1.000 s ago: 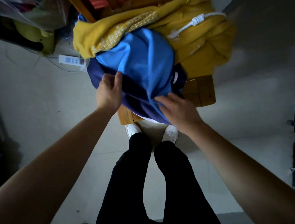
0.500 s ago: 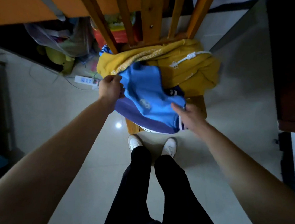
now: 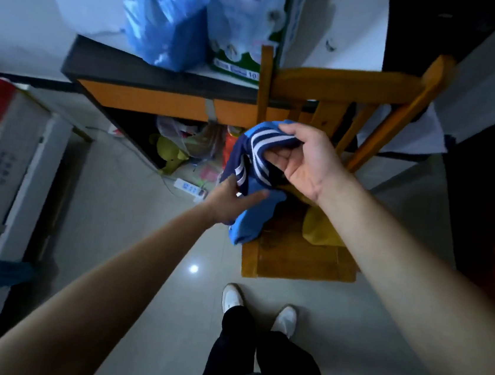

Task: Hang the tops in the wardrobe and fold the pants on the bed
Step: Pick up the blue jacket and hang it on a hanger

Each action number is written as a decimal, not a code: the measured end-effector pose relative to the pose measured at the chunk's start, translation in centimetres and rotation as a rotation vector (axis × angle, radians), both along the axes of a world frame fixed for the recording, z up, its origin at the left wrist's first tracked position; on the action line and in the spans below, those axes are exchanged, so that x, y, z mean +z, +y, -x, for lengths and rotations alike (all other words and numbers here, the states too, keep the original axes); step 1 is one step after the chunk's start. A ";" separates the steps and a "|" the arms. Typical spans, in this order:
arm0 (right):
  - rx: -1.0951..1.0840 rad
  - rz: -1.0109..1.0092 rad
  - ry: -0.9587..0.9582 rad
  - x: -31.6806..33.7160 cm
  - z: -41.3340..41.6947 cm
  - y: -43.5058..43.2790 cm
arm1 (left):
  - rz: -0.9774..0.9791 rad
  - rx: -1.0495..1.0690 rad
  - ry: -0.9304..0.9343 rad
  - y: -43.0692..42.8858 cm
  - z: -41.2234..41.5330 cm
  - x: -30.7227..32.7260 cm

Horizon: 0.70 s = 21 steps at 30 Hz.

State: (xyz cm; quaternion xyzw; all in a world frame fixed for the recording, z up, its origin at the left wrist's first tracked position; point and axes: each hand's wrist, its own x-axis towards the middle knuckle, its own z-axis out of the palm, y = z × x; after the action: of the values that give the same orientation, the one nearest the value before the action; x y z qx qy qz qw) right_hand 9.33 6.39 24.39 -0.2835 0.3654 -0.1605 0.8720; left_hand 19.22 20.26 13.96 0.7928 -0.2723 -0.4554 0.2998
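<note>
Cloth slip: blue garment (image 3: 257, 160) hangs bunched from two small holds; its loose tail could snag the chair (image 3: 296, 263) or drag the yellow garment (image 3: 318, 231) off.
Right grip (image 3: 302, 156): curled round the striped upper fold.
Left grip (image 3: 229, 199): pinches the lower edge.
Look: navy and light blue, white stripes, crumpled, above the seat.

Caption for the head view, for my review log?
Right hand and left hand hold a blue white-striped garment above a wooden chair; a yellow garment lies on its seat.
</note>
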 end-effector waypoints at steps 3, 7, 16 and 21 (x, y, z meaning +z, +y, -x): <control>0.084 0.002 -0.087 4.1 -1.6 1.4 | 0.120 0.235 -0.024 0.2 -1.5 3.5; 0.149 0.005 -0.205 9.5 -3.4 2.6 | 0.215 0.478 -0.179 1.2 -2.5 7.6; 0.382 0.123 -0.495 21.3 -4.4 3.2 | 0.096 0.701 -0.539 5.2 -1.2 16.7; 0.420 0.057 -0.511 23.1 -3.5 3.1 | -0.038 0.882 -0.802 10.9 1.4 20.0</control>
State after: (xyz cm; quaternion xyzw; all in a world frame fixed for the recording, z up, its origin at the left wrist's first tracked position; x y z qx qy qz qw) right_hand 12.81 9.54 47.49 -0.3275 0.0640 -0.0534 0.9412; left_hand 17.81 31.15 33.93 0.9464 -0.0011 0.0422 0.3202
